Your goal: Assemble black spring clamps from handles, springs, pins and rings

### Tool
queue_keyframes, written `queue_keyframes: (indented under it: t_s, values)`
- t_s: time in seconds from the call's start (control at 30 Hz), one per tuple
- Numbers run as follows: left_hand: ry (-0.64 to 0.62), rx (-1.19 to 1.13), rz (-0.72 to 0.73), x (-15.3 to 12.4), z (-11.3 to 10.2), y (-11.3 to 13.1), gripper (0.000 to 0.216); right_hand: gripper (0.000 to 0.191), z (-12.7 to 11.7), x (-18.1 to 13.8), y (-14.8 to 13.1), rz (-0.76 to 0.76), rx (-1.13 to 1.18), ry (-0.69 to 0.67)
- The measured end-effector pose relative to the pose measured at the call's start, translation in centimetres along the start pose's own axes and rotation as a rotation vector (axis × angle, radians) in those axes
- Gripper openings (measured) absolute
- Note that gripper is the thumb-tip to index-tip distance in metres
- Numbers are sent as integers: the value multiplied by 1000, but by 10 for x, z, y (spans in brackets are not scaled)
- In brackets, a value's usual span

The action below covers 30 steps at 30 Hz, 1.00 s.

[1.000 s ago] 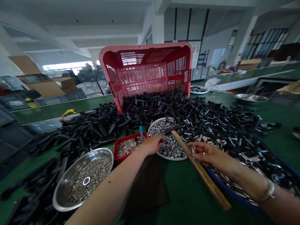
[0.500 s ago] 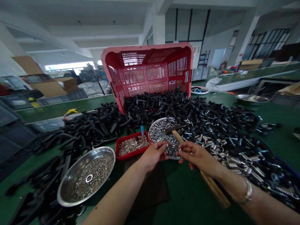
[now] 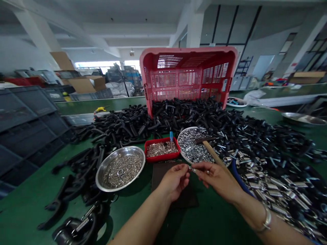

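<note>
My left hand (image 3: 174, 182) and my right hand (image 3: 218, 179) meet over the front of the table, fingertips pinched. Between them is a small shiny metal part (image 3: 192, 169) that looks like a short coil spring; the fingers hide much of it. Below the hands a dark flat plate (image 3: 158, 177) lies on the green tabletop. Just behind the right hand, a wooden-handled hammer (image 3: 214, 153) rests with its head over a round white tray (image 3: 184, 160) of small metal pieces. A red tray (image 3: 163, 158) of small pins, with a blue-handled tool (image 3: 171, 136) in it, stands beyond the left hand.
A steel bowl (image 3: 100, 183) of small metal rings sits at left. Black curved handles (image 3: 127, 122) are heaped across the table, spilling from a tipped pink crate (image 3: 189, 51). Metal springs (image 3: 276, 185) lie in a blue-rimmed container at right. Grey crates (image 3: 25, 126) stand far left.
The view has swung left, so the table's things sit further right in the picture. My hands have come together, their fingertips now meeting at the small metal part.
</note>
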<state>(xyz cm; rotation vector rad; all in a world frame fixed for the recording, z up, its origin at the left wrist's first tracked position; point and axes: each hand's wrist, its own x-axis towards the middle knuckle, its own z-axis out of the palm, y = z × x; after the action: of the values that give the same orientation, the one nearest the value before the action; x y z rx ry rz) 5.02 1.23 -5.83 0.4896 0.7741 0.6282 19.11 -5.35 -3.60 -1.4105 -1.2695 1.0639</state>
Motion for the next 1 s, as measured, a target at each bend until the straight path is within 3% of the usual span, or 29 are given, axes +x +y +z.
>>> queue_keyframes:
  t_s: [0.27, 0.8, 0.9, 1.0]
  values:
    - [-36, -212, -132, 0, -4, -1, 8, 30, 9, 8, 11, -28, 26, 82]
    - [-93, -300, -169, -2, -6, -4, 10, 28, 10, 10, 18, -33, 55, 167]
    - [-78, -290, -104, -2, 0, -13, 7, 27, 13, 12, 18, -62, 88, 265]
    - [-7, -56, 91, -2, 7, -27, 8, 28, 21, 13, 15, -153, 106, 379]
